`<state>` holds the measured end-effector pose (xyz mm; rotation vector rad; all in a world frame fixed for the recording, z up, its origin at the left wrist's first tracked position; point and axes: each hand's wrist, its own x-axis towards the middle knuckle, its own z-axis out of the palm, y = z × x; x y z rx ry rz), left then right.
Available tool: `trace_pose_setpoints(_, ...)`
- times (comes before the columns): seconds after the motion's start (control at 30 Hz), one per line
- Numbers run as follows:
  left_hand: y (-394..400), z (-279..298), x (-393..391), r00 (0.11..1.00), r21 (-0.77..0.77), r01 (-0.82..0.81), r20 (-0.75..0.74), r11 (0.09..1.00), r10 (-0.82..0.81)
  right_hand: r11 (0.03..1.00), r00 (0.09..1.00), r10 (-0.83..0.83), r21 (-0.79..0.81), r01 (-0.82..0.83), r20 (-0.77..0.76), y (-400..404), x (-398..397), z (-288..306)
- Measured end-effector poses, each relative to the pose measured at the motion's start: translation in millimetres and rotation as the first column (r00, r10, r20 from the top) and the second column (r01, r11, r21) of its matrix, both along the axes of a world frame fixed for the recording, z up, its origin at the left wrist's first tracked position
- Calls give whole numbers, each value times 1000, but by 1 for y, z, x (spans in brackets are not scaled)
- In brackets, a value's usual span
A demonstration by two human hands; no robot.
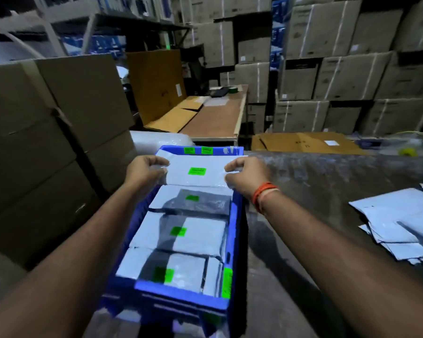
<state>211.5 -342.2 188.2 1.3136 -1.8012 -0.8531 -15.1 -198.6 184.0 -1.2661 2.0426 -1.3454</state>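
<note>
White package (195, 170) gripped between left hand (144, 170) and right hand (247, 175).

Stacked cardboard boxes (337, 79) surround a wooden table (215, 118); loose mailers (388, 215) lie rightward.

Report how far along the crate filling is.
Done: three labelled packets lie in a row in the blue crate. In hand: left hand and right hand grip a fourth packet by its ends above the crate's far end. Left: setting it down; the loose mailers on the right probably wait too.
</note>
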Motion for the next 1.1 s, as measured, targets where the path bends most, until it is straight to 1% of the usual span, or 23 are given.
trace_pose_setpoints(0.07,-25,-3,-1,999,9,23,44,1000,-24,995,994,-73,63,78,-76,-24,9,0)
trace_pose_setpoints(0.13,-48,-8,-4,995,23,38,89,999,-40,984,985,-122,116,136,-121,-52,18,-3)
trace_pose_setpoints(0.23,-81,-22,-13,976,34,75,204,997,-80,954,964,-142,228,194,-226,-89,28,-12)
trace_pose_setpoints(0.33,-102,-40,-24,933,42,121,337,992,-128,923,935,-141,298,243,-325,-119,33,-24)
trace_pose_setpoints(0.47,-128,-67,-34,871,32,152,468,988,-150,865,930,-80,439,243,-359,-144,31,-41)
trace_pose_setpoints(0.53,-139,-80,-37,832,32,168,532,985,-159,827,915,-30,504,249,-402,-150,31,-51)
trace_pose_setpoints(0.63,-145,-90,-41,795,16,198,583,980,-170,780,916,18,579,238,-400,-154,31,-64)
trace_pose_setpoints(0.67,-145,-90,-43,790,11,200,590,980,-168,777,916,26,584,233,-400,-153,32,-64)
trace_pose_setpoints(0.73,-140,-85,-48,774,-1,210,611,978,-166,808,916,36,551,209,-400,-147,35,-57)
trace_pose_setpoints(0.77,-136,-80,-52,766,-15,222,622,975,-165,827,911,48,527,194,-410,-143,35,-53)
trace_pose_setpoints(0.83,-125,-70,-63,783,-55,272,593,961,-188,881,912,28,442,172,-410,-131,35,-40)
trace_pose_setpoints(0.93,-98,-53,-86,804,-113,393,523,913,-281,931,900,-23,319,177,-435,-104,26,-19)
trace_pose_setpoints(1.0,-75,-41,-104,796,-154,466,504,871,-337,948,881,-52,255,192,-470,-81,14,-9)
trace_pose_setpoints(1.1,-35,-23,-133,772,-217,553,496,805,-397,957,877,-117,183,225,-466,-43,-14,-3)
